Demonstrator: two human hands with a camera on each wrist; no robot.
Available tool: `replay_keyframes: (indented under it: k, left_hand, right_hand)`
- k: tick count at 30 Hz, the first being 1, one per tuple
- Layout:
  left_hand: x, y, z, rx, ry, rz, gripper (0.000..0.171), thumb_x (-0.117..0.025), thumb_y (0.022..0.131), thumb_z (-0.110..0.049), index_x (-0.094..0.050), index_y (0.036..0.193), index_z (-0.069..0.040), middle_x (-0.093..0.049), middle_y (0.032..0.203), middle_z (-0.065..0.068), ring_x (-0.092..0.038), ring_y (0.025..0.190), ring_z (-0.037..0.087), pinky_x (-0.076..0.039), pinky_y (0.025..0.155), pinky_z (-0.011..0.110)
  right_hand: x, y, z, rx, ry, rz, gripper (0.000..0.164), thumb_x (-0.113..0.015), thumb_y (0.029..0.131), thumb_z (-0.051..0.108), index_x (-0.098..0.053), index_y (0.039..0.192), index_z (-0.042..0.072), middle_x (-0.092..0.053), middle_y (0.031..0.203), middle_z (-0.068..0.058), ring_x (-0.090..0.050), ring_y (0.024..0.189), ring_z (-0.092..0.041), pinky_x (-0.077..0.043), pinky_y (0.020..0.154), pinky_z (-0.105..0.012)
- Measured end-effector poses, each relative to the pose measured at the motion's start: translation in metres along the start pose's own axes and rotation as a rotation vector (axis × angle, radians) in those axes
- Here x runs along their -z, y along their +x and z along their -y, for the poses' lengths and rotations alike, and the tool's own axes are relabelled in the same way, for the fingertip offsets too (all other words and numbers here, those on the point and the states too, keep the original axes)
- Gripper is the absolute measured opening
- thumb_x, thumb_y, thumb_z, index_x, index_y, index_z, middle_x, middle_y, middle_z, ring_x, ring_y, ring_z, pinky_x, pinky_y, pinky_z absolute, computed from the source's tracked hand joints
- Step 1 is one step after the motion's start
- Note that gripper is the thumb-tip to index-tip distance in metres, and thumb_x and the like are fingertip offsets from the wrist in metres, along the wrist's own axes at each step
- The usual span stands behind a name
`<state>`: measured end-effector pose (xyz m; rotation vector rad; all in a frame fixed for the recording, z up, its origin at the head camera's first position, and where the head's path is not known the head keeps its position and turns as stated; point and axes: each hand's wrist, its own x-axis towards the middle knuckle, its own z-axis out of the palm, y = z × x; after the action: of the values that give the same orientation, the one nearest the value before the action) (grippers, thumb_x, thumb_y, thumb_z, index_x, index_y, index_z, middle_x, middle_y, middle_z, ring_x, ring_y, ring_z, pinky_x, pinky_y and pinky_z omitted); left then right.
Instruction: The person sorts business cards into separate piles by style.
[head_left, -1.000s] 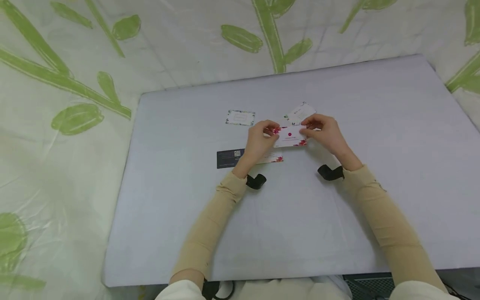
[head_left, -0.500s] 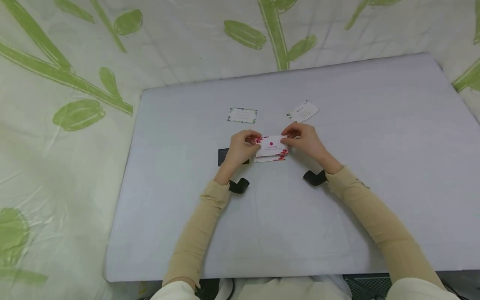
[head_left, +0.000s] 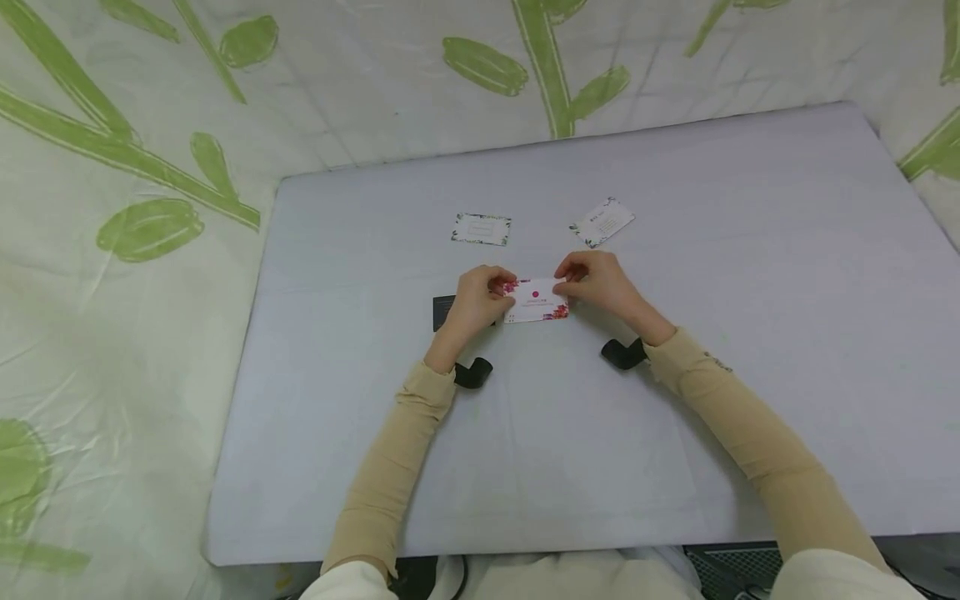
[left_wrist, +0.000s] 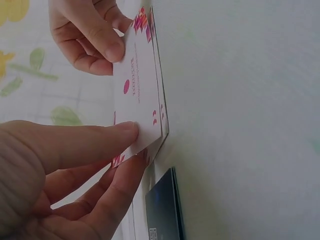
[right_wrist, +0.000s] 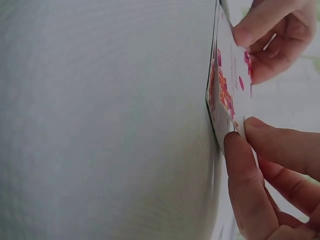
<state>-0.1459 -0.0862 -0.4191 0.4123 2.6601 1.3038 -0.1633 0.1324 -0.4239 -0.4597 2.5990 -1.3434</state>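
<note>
A white business card [head_left: 536, 307] with red floral corners and a red dot is held between both hands. My left hand [head_left: 474, 304] pinches its left end between thumb and fingers. At the opposite end, my right hand [head_left: 600, 283] pinches it the same way. Directly beneath lies a similar floral card [right_wrist: 212, 100], its edge showing at a slight angle to the held one in the right wrist view. Whether the two touch along that edge I cannot tell. A dark card [head_left: 442, 313] lies under my left hand, partly hidden; its edge looks layered in the left wrist view.
Farther back on the pale table [head_left: 360, 433] lie two white cards with leafy borders, a straight left card [head_left: 481, 229] and a tilted right card [head_left: 602, 222]. Black wrist mounts [head_left: 624, 354] jut inward from both sleeves. A leaf-patterned sheet [head_left: 337, 92] hangs beyond the table.
Both hands have moved left and toward me, carrying the floral card from near the tilted leafy card to above the similar floral card, which it now covers in the head view.
</note>
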Motion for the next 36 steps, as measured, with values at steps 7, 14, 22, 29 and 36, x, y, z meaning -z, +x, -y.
replay_keyframes:
  k: [7, 14, 22, 29, 36]
  left_hand:
    - [0.000, 0.000, -0.001, 0.016, 0.044, 0.027, 0.024, -0.065, 0.080, 0.004, -0.064, 0.104, 0.005, -0.058, 0.091, 0.015, -0.053, 0.078, 0.020, -0.046, 0.069, 0.025]
    - [-0.001, 0.001, -0.004, -0.005, 0.163, 0.049, 0.024, -0.066, 0.080, 0.001, -0.064, 0.104, 0.005, -0.057, 0.090, 0.014, -0.051, 0.081, 0.021, -0.043, 0.071, 0.027]
    - [-0.004, 0.002, -0.009, -0.021, 0.279, 0.063, 0.017, -0.065, 0.081, 0.001, -0.065, 0.098, 0.003, -0.054, 0.097, 0.014, -0.049, 0.088, 0.025, -0.041, 0.080, 0.034]
    - [-0.006, 0.002, -0.013, -0.047, 0.282, 0.105, 0.013, -0.061, 0.081, 0.007, -0.065, 0.093, 0.005, -0.055, 0.094, 0.015, -0.053, 0.087, 0.025, -0.045, 0.079, 0.032]
    - [-0.006, 0.001, -0.018, -0.037, 0.327, 0.141, 0.012, -0.057, 0.084, 0.007, -0.065, 0.094, 0.006, -0.056, 0.092, 0.014, -0.052, 0.084, 0.024, -0.045, 0.075, 0.031]
  right_hand:
    - [0.000, 0.001, 0.004, 0.019, -0.051, 0.058, 0.013, -0.070, 0.080, 0.005, -0.064, 0.089, -0.003, -0.059, 0.081, -0.013, -0.051, 0.074, -0.023, -0.042, 0.065, -0.029]
    - [-0.001, 0.006, 0.007, 0.034, -0.137, 0.109, 0.011, -0.068, 0.081, 0.003, -0.062, 0.087, -0.004, -0.058, 0.079, -0.013, -0.050, 0.073, -0.024, -0.041, 0.065, -0.032]
    - [-0.003, 0.009, 0.013, 0.026, -0.280, 0.158, 0.010, -0.066, 0.082, 0.004, -0.064, 0.088, -0.004, -0.054, 0.081, -0.013, -0.048, 0.078, -0.025, -0.041, 0.069, -0.033]
    - [-0.002, 0.005, 0.019, 0.081, -0.355, 0.164, 0.011, -0.068, 0.082, 0.005, -0.069, 0.084, -0.006, -0.052, 0.080, -0.013, -0.047, 0.075, -0.024, -0.041, 0.065, -0.032]
    - [0.002, 0.004, 0.020, 0.123, -0.333, 0.135, 0.012, -0.069, 0.082, 0.008, -0.070, 0.085, -0.004, -0.054, 0.080, -0.011, -0.049, 0.074, -0.022, -0.042, 0.064, -0.031]
